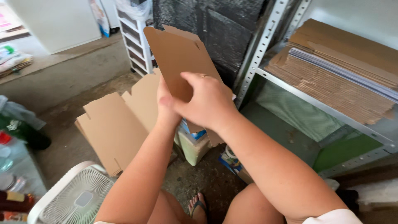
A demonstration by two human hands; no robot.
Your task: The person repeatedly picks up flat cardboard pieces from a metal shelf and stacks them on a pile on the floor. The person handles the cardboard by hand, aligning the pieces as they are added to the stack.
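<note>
A flat brown cardboard box blank [176, 56] is held up in front of me, tilted. My right hand [205, 101] grips its lower part, thumb across the front. Mostly hidden behind the right hand, my left hand [165, 108] holds the blank's lower left edge. A stack of more flat cardboard blanks [116, 130] leans on the floor just behind and to the left of my hands. Below my hands stands a pale bag with a blue top [194, 145].
A metal shelf rack [331, 110] at right carries piles of flat cardboard [331, 79]. A white fan [76, 197] sits at lower left. A white drawer unit [134, 41] stands at the back. Bottles and clutter lie at far left. My knees and sandalled foot [198, 207] are below.
</note>
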